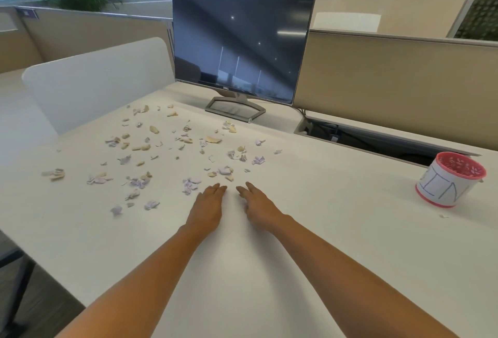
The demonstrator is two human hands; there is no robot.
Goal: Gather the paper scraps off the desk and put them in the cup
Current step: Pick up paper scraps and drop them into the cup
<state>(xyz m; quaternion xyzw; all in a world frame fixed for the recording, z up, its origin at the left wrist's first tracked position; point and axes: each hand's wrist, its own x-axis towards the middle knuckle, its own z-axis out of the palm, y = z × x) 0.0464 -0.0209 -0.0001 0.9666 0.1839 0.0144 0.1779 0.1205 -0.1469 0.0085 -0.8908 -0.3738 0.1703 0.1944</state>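
Observation:
Several small purple and tan paper scraps (161,154) lie scattered over the left and middle of the white desk (310,243). My left hand (207,208) and my right hand (258,208) reach out side by side with straight fingers, palms down, just short of the nearest scraps (225,171). Neither hand holds anything. The cup (448,180), white with a red rim and base and blue lettering, stands upright far to the right near the desk's back edge. One tiny scrap (443,216) lies in front of it.
A dark monitor (242,46) on a grey stand sits at the back of the desk. A white divider panel (99,81) stands at the left. An open cable slot (377,140) runs along the back right. The desk's front-left edge drops off near a chair (13,283).

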